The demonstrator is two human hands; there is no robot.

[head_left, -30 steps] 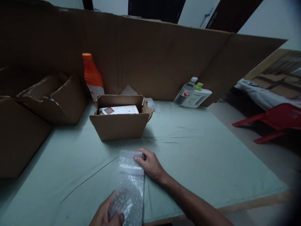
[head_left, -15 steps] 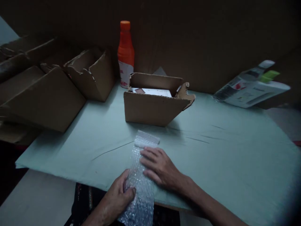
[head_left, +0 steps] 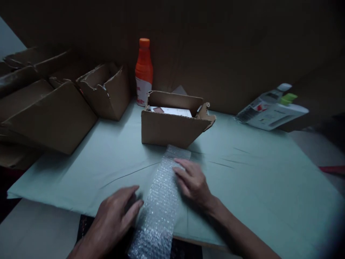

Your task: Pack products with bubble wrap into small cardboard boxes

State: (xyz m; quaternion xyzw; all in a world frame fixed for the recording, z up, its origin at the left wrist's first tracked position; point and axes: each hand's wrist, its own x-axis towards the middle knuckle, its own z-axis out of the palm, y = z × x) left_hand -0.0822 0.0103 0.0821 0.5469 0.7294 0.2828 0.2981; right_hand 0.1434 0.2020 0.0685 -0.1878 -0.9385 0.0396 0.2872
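A long strip of clear bubble wrap [head_left: 161,196] lies over the front edge of the table, its near end hanging down towards me. The far end has a folded or rolled part close to the carton. My left hand [head_left: 115,212] is just left of the strip, thumb and fingers apart and nothing between them. On the strip's right edge, near its far end, rest the fingertips of my right hand [head_left: 192,180]; these fingers are spread and slightly bent. A small open carton [head_left: 169,129] stands just beyond the wrap, with a white box [head_left: 175,112] inside.
Several open cardboard boxes [head_left: 54,118] crowd the left side. An orange bottle [head_left: 144,68] stands behind the carton. At the back right, a clear bottle [head_left: 260,102] and a white container with a green cap [head_left: 279,115] lean together. Pale green cloth [head_left: 258,187] covers the table.
My left hand has let go of the bubble wrap and moved left. The strip has slid away from me, towards the carton, and my right hand has shifted to its right edge.
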